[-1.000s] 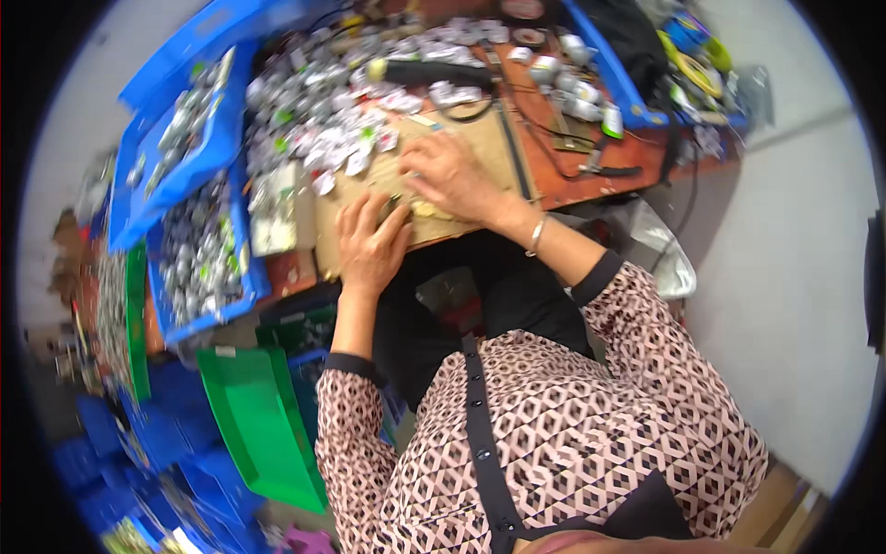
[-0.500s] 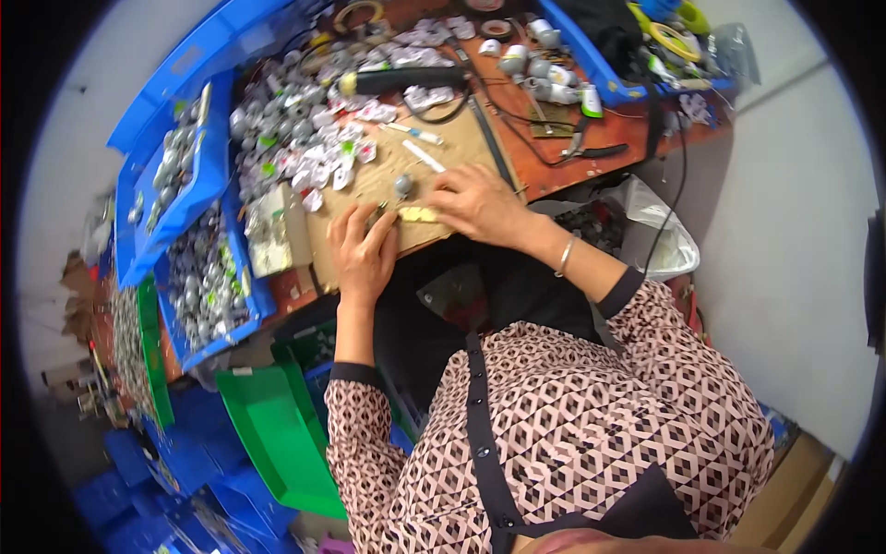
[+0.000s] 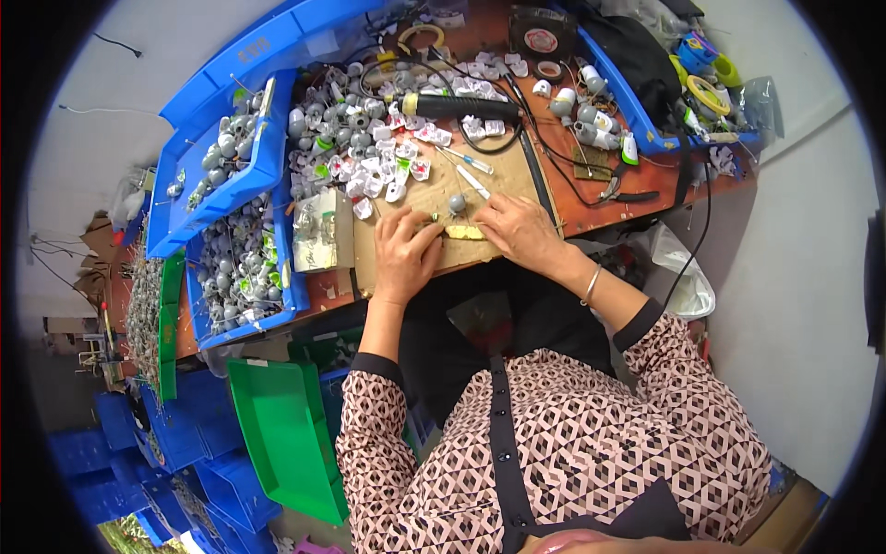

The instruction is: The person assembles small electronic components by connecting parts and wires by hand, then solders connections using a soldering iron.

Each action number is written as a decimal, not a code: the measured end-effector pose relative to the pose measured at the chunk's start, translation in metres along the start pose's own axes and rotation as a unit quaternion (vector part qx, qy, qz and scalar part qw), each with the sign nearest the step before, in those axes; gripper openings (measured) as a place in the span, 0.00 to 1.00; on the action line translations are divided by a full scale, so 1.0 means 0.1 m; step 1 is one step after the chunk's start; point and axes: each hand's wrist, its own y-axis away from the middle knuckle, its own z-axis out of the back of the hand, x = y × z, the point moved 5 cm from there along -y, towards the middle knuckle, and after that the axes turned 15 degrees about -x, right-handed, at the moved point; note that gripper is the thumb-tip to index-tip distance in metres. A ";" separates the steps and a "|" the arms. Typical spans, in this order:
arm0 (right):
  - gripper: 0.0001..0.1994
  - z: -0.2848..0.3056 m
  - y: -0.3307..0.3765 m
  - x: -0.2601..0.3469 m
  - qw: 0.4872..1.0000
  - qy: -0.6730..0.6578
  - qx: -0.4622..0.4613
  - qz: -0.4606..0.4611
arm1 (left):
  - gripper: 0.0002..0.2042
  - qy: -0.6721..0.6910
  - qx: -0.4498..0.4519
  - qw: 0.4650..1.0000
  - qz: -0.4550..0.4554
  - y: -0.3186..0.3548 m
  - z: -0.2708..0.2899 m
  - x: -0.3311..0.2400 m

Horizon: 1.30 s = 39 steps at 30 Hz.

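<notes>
My left hand rests at the front of a brown board, its fingers bent and drawn together at a tiny greenish piece. What the fingertips pinch is partly hidden. Across from it, my right hand is curled over the board beside the right end of a yellow strip. Its fingertips are tucked under, so any small thing in them cannot be made out. A round grey part sits between the hands. The tip of a white stick meets my right index finger, and a thin screwdriver lies beyond it.
White and grey pieces heap up behind the board. Blue bins of grey parts stand left, next to a small box. A black-handled tool with a cable lies behind. Below hangs a green tray; a blue tray stands back right.
The whole view has shifted, so bench and hands appear farther right and slightly lower. Both hands keep nearly the same places around the grey part and yellow strip.
</notes>
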 end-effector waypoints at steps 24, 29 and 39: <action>0.16 -1.30 -3.08 -2.49 0.959 0.220 0.138 -0.116 | 0.20 -0.023 -0.014 0.994 0.110 0.07 0.20 0.32; 0.16 -1.72 -3.13 -2.83 0.938 0.292 0.181 -0.046 | 0.21 -0.027 0.001 0.993 0.114 0.02 0.15 0.30; 0.09 -1.46 -3.51 -2.32 0.924 0.333 0.003 0.185 | 0.21 -0.031 -0.004 0.992 0.123 0.01 0.18 0.32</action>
